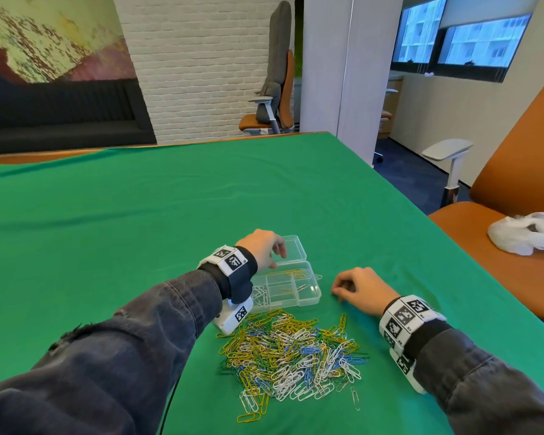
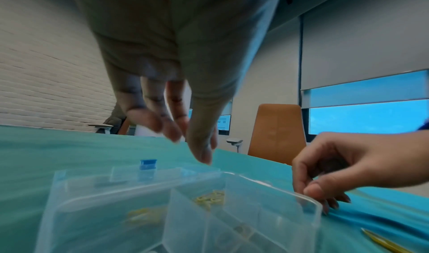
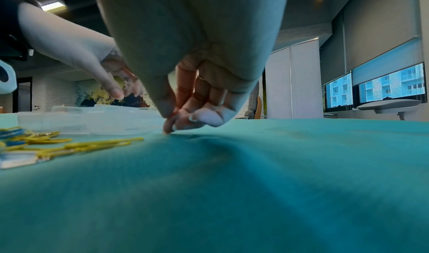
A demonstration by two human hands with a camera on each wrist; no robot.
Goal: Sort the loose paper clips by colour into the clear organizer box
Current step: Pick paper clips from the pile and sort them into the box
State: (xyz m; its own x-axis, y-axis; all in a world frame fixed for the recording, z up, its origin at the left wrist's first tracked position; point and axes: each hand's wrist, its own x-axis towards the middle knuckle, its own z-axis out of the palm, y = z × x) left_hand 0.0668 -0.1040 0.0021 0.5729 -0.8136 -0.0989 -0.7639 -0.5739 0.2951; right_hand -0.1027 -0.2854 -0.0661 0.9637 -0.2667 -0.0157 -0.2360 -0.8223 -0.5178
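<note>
The clear organizer box [image 1: 314,301] lies open on the green cloth, its lid [image 1: 296,249] folded back. Yellow clips [image 2: 209,198] lie in its far compartments and white ones [image 1: 259,295] in a near left one. My left hand [image 1: 277,258] hovers over the back of the box [image 2: 255,211], fingers [image 2: 171,134] hanging relaxed and holding nothing. To the right of the box, my right hand [image 1: 338,291] rests on the cloth with fingers curled, thumb and fingertips [image 3: 170,126] meeting on the fabric; no clip shows between them. The mixed pile of clips [image 1: 289,350] lies in front of the box.
An orange chair [image 1: 515,189] stands beyond the table's right edge with a white plastic bag [image 1: 525,233] on its seat. A few stray clips [image 1: 355,398] lie near the pile. Green cloth [image 1: 139,215] stretches wide to the left and back.
</note>
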